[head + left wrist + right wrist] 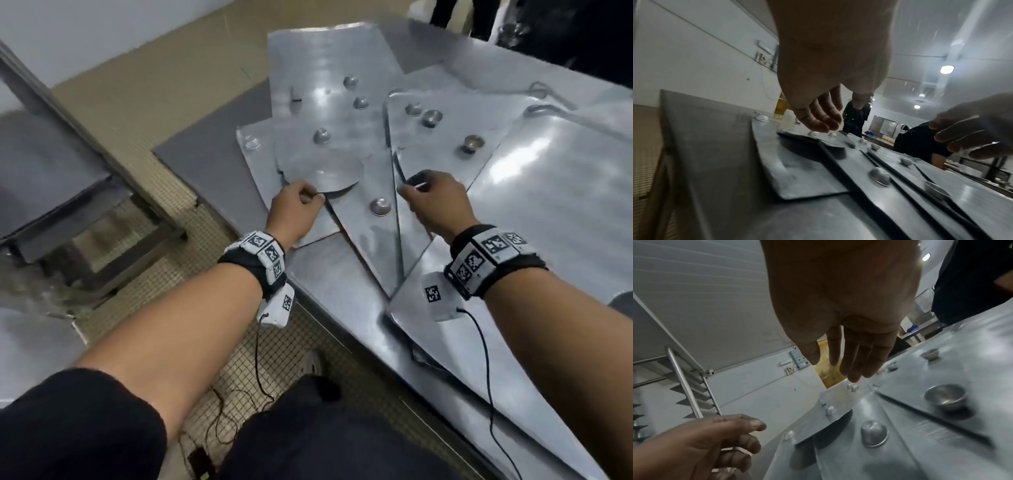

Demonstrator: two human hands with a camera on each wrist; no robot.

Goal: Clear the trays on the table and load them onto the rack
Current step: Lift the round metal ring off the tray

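Several flat steel trays (370, 236) lie overlapping and askew on the steel table (205, 161). Small metal cups stand on them, some inverted like one cup (380, 206), some upright like another cup (473, 142). My left hand (308, 200) hovers at the rounded near edge of one tray (322, 171), its fingers (818, 120) loosely curled and holding nothing. My right hand (416, 190) hangs over the neighbouring tray's near corner; its fingers (851, 363) are relaxed, nearly straight and empty. The inverted cup (873, 433) sits between the two hands.
A tray rack (686, 386) with metal rails stands to the left of the table; grey shelves (51, 192) show low on the left. People in dark clothes (565, 31) stand at the table's far end. The floor is tiled (137, 78).
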